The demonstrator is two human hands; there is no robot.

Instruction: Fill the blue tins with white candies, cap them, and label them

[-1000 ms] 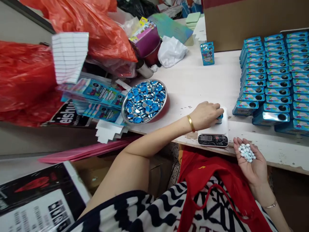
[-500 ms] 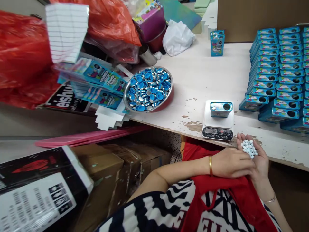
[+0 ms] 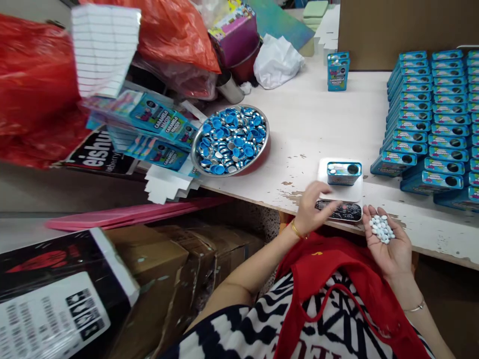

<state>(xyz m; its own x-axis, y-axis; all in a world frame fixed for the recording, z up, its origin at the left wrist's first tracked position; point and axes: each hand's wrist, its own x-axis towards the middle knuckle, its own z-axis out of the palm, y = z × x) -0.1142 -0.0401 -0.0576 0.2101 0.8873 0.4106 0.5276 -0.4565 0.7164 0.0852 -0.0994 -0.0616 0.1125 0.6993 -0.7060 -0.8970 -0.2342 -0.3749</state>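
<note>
My right hand (image 3: 391,254) is palm up and cupped at the table's front edge, with a small heap of pale blue-white candies (image 3: 381,229) in it. Over the left front of the white kitchen scale (image 3: 322,194) hovers my left hand (image 3: 312,209), fingers apart, nothing seen in it; it partly covers the black display panel (image 3: 348,211). Motion blurs its fingertips, and contact with the scale cannot be told. On the scale's platform stands a blue candy tin (image 3: 343,174), its round top hole facing up and some white candy at the other end of its top.
Rows of blue tins with dark holes (image 3: 411,127) fill the right side. Two similar tins (image 3: 338,75) stand at the back. Left of the scale is a steel bowl (image 3: 266,132) of blue and silver caps. Labelled packs (image 3: 160,119) and cardboard boxes (image 3: 149,259) lie farther left.
My left hand has moved left and away from my right palm, over to the scale's front, and its fingers have spread. My right hand still cups the candies.
</note>
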